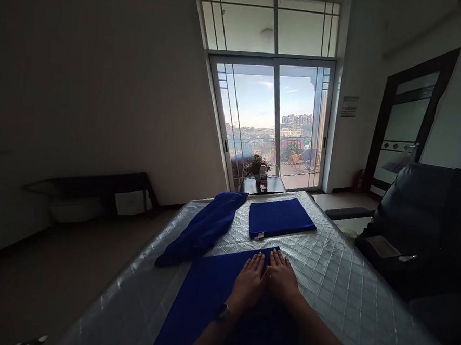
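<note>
A blue cloth (207, 296) lies spread flat on the quilted silver table cover (336, 283), reaching down past the lower edge of the view. My left hand (251, 280) rests on it near its far right corner, fingers stretched out. Beside it, my right hand (282, 274) lies flat at the same corner, thumbs close together. Behind them is a neatly folded blue cloth (280, 217) with a small white label on its near edge. To the left sits a crumpled blue cloth (207, 226), its lower end close to the spread one.
A black armchair (426, 221) stands on the right, with a flat item on its seat. Past the table's far edge is a small table with a bottle (263, 175) and a potted plant (256, 165). A low dark bench (100, 185) stands by the left wall.
</note>
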`<state>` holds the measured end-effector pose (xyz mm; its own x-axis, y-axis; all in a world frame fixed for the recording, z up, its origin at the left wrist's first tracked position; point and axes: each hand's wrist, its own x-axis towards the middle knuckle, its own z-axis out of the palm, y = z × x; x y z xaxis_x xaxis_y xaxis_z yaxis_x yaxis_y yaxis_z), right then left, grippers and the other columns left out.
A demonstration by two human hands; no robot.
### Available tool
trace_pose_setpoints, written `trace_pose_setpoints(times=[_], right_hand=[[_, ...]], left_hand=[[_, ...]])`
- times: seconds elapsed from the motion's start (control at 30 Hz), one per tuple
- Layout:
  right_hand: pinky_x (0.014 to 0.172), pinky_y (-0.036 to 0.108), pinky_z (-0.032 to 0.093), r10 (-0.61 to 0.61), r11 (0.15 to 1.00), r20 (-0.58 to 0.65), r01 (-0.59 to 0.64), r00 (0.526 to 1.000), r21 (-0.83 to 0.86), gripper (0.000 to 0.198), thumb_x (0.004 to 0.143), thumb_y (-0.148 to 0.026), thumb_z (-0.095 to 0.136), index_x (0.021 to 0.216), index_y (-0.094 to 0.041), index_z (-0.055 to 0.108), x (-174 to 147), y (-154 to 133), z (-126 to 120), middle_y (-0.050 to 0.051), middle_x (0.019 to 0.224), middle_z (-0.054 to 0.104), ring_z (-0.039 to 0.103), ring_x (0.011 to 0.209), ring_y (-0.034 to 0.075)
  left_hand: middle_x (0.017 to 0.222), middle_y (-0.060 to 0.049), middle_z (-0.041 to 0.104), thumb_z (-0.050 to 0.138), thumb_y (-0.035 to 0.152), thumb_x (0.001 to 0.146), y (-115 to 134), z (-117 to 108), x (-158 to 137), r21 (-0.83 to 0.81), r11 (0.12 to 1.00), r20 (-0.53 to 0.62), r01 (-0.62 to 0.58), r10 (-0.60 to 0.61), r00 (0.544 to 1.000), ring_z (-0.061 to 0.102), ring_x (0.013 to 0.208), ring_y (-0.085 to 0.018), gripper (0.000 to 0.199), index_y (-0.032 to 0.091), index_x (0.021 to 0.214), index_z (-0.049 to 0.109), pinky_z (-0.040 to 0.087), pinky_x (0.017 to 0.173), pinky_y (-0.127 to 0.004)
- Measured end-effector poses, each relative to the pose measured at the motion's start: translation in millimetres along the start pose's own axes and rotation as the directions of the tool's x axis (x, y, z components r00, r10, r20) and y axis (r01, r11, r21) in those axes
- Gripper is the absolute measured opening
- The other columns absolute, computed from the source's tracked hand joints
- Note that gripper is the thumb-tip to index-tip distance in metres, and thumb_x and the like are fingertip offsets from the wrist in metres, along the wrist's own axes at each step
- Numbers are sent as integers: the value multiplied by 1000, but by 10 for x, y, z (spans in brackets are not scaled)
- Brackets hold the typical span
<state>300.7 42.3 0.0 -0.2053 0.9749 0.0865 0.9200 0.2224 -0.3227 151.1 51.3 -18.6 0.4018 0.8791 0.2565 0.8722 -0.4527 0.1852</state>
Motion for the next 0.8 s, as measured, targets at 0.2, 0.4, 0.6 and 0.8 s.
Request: trace_pose_setpoints(times=[0.2, 0.4, 0.6, 0.8], right_hand=[[127, 42, 13, 36, 998, -7, -36, 999, 50, 65, 100, -36, 20, 158, -6, 25, -8, -55, -51, 12, 168, 22, 14, 157, 22], [127, 42, 11, 26, 1000, -7, -26, 1000, 18, 67, 100, -38, 17, 157, -4, 26, -1, -53, -27, 13, 168, 22, 13, 157, 22], [127, 41, 11, 30, 999, 11, -30, 999, -28, 67, 100, -40, 15, 158, -6, 24, 4, -77, -27, 11, 168, 21, 11, 157, 20], [127, 39, 11, 44, 997, 34, -42, 998, -66, 67, 100, -41, 16, 159, -8, 23, 24, -91, -30, 10, 169, 21, 10, 157, 19]], left_hand=[[163, -17, 37, 17, 54, 102, -815, -291, -457, 140, 968, 20, 208, -213, 977, 31, 153, -28, 71, 9, 154, 36, 31, 125, -51], [164, -18, 35, 18, 53, 102, -1353, -517, -953, 136, 894, -13, 427, -429, 903, 30, 153, -27, 73, 5, 154, 35, 28, 126, -47], [165, -18, 32, 20, 60, 100, -1339, -572, -1067, 92, 888, -23, 450, -450, 893, 30, 154, -29, 78, 6, 155, 33, 32, 124, -47], [165, -19, 32, 18, 65, 98, -1457, -446, -1059, 73, 901, -55, 428, -425, 904, 29, 154, -30, 84, 5, 155, 33, 29, 126, -48]])
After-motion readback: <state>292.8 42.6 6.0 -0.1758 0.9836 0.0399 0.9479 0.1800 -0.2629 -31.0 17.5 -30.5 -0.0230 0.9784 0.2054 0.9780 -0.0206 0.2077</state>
